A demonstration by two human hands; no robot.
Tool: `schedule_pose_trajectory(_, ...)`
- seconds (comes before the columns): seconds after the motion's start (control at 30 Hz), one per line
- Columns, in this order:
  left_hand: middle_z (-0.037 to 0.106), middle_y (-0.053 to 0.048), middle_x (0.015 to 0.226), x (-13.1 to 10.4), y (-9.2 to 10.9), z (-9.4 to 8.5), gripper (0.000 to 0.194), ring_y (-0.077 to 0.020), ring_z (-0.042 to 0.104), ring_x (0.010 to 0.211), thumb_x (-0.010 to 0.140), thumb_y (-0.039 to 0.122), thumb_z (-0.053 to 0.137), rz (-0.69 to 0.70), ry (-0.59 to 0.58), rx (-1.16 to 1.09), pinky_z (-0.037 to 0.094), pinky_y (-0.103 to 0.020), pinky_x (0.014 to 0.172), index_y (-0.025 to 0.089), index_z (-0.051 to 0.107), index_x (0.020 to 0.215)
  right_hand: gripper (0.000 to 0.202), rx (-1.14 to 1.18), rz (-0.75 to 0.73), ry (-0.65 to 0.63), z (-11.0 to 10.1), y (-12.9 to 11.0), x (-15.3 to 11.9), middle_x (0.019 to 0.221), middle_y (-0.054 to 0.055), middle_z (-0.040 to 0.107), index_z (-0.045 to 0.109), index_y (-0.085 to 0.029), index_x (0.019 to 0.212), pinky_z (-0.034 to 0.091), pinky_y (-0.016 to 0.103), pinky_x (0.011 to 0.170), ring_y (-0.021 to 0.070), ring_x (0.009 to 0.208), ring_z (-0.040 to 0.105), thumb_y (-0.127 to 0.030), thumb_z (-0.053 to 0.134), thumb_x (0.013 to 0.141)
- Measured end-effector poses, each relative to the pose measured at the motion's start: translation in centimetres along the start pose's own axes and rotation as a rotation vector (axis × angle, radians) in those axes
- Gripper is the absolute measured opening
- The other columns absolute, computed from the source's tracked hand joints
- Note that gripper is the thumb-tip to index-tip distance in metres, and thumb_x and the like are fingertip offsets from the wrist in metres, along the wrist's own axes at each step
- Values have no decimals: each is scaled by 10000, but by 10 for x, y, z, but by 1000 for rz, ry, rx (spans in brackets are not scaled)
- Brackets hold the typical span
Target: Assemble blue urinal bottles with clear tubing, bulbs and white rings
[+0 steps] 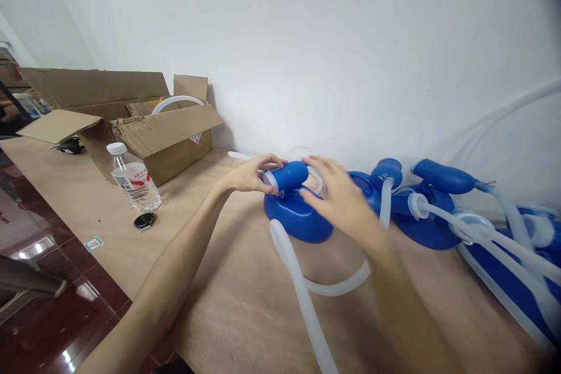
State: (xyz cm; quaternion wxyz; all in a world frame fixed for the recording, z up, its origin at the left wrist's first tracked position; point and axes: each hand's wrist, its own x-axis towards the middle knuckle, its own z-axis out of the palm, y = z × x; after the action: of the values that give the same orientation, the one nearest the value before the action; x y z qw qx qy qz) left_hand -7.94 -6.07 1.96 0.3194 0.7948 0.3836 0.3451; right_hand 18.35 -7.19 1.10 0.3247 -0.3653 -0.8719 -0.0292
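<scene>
A blue plastic container with a rounded blue neck stands on the table in front of me. My left hand grips the white rim at the left end of this neck, thumb below and fingers above. My right hand is at the neck's right side, fingers apart and slightly blurred; whether its fingertips touch is unclear. In front of the container lies a whitish flexible hose, and another stretch curves under my right forearm.
More blue containers with pale hoses crowd the right side. At left stand an open cardboard box and a water bottle. A round black object and a small numbered label lie near the table's left edge. A white wall rises behind.
</scene>
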Motion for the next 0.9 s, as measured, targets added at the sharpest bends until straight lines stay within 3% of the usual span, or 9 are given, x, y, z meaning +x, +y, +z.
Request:
schedule_pose_trajectory(0.13, 643, -133, 1358, 10, -6, 15, 490, -316, 599, 1272, 669, 343, 877, 77, 64, 7, 568, -328, 834, 196, 650, 1077, 863, -96, 27, -148, 34, 9, 15, 1705, 108, 234, 332, -271, 1585, 210, 690, 1244, 422, 1588, 131, -212, 731, 822)
schedule_pose_trajectory(0.23, 687, -115, 1249, 12, -9, 16, 435, -289, 634, 1182, 687, 379, 872, 102, 137, 37, 571, -337, 844, 182, 676, 1022, 815, -100, -4, -96, 50, 22, 22, 1605, 112, 402, 399, -275, 1528, 195, 693, 1243, 384, 1539, 276, -299, 779, 807)
schedule_pose_trajectory(0.33, 698, -88, 1146, 10, -8, 10, 461, -262, 654, 1088, 682, 427, 886, 135, 179, 151, 578, -385, 907, 187, 691, 1025, 813, -55, 0, -24, 54, 30, 27, 1472, 126, 506, 481, -279, 1463, 377, 644, 1166, 378, 1418, 422, -452, 839, 753)
schedule_pose_trajectory(0.4, 683, -69, 1088, 9, -8, 7, 470, -246, 651, 1023, 684, 453, 887, 167, 193, 236, 586, -408, 914, 194, 679, 1017, 822, 13, 18, -9, 56, 31, 30, 1437, 124, 510, 513, -290, 1431, 502, 589, 1058, 377, 1390, 433, -543, 846, 724)
schedule_pose_trajectory(0.47, 662, -56, 1039, 9, -10, 5, 471, -241, 640, 985, 681, 478, 889, 187, 217, 291, 596, -408, 886, 197, 655, 978, 812, 80, 36, 0, 60, 31, 33, 1426, 118, 503, 537, -297, 1403, 546, 555, 1004, 371, 1390, 422, -580, 848, 707)
schedule_pose_trajectory(0.9, 608, -33, 891, 10, -19, 4, 439, -210, 611, 838, 779, 577, 796, 239, 250, 457, 526, -311, 744, 195, 590, 846, 840, 233, -27, 0, 74, 39, 43, 1381, 101, 503, 553, -292, 1350, 437, 544, 1143, 345, 1382, 418, -524, 914, 629)
